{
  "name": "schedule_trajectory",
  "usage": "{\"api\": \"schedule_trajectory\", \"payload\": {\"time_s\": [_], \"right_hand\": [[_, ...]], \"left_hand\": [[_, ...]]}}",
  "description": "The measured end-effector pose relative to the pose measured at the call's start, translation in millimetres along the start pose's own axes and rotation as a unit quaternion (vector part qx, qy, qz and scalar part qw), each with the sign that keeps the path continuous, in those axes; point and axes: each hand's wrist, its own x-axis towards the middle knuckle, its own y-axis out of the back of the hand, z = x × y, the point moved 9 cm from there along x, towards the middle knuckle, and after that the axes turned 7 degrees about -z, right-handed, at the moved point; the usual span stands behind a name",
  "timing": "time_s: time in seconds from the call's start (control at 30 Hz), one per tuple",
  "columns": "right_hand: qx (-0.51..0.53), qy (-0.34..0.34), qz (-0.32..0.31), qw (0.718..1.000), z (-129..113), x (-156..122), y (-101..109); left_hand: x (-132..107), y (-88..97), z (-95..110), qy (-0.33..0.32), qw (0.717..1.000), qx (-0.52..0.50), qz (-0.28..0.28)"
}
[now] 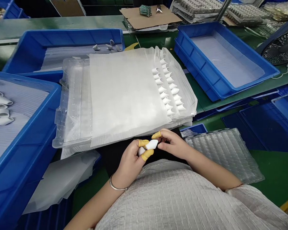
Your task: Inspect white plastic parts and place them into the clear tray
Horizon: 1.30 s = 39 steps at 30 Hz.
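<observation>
My left hand [132, 158] and my right hand [171, 143] meet close to my body, both with yellow finger cots. Together they pinch a small white plastic shell piece [151, 144]; a second white piece seems tucked lower in my left fingers. Just beyond them lies a clear blister tray [72, 105] covered by a white foam sheet [124, 92]. Along the tray's uncovered right side stand two rows of several white shell pieces [168, 89].
A blue bin [21, 153] at left holds several more white pieces. Another blue bin [38, 48] sits behind it, and a blue bin [230, 64] lined with a sheet stands at right. An unfilled clear tray [225, 153] lies at right, a black fan [282, 48] beyond.
</observation>
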Motion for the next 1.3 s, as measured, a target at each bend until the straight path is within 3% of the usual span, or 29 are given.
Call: {"api": "schedule_trajectory", "payload": {"time_s": [0.1,0.37,0.6,0.73,0.83,1.07,1.2,1.3], "right_hand": [[0.024,-0.027,-0.018,0.999,5.5,3.0,-2.9],[0.037,0.001,-0.004,0.999,-1.9,1.2,-0.8],[0.008,0.037,0.022,0.999,-10.6,-1.3,2.6],[-0.038,0.055,0.049,0.997,-17.4,-4.6,5.1],[-0.033,0.047,0.047,0.997,-14.9,-3.8,3.5],[0.089,-0.062,-0.009,0.994,15.7,3.4,-5.9],[0.087,-0.023,-0.027,0.996,8.9,4.4,-6.7],[0.112,-0.003,-0.039,0.993,7.6,4.1,-8.1]], "left_hand": [[-0.1,-0.1,2.8,-0.008,1.0,0.029,-0.003],[-0.8,-0.8,-6.2,0.006,1.0,-0.02,-0.001],[-1.3,0.2,-0.2,-0.006,0.997,-0.081,-0.01],[0.1,-2.7,-5.8,0.018,0.992,-0.121,-0.017],[0.1,-2.1,-7.8,0.025,0.996,-0.09,-0.007],[1.0,-1.5,4.4,-0.025,0.999,0.031,-0.002],[1.3,-0.9,5.4,-0.028,1.0,0.007,0.001],[0.3,0.1,15.8,-0.072,0.997,0.04,0.004]]}}
